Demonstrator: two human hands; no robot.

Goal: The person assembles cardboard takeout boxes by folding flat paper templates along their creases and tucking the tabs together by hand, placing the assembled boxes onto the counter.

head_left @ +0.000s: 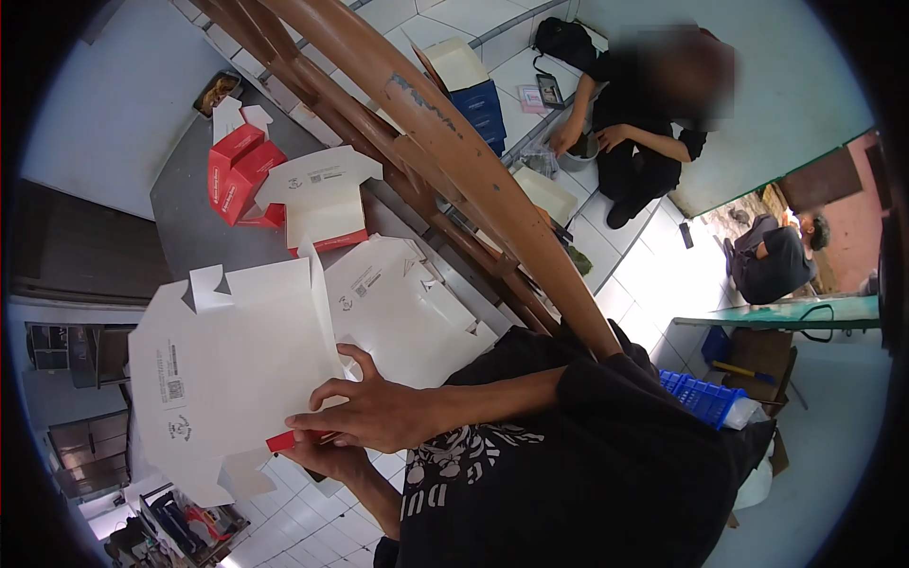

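A partly folded cardboard box, white inside with a small red strip showing at its lower edge, is held up in front of me. My right hand has its fingers bent against the box's near edge. Below it, my left hand grips the same edge by the red strip, its palm partly hidden by the right hand. Another opened white box blank lies just beyond my hands. A white and red open box and folded red boxes rest on the grey table.
A brown metal railing runs diagonally past the table. Beyond it, a person in dark clothes sits with their hands at a bowl, near stacked blue boxes. Another person crouches farther right. A blue basket stands behind me.
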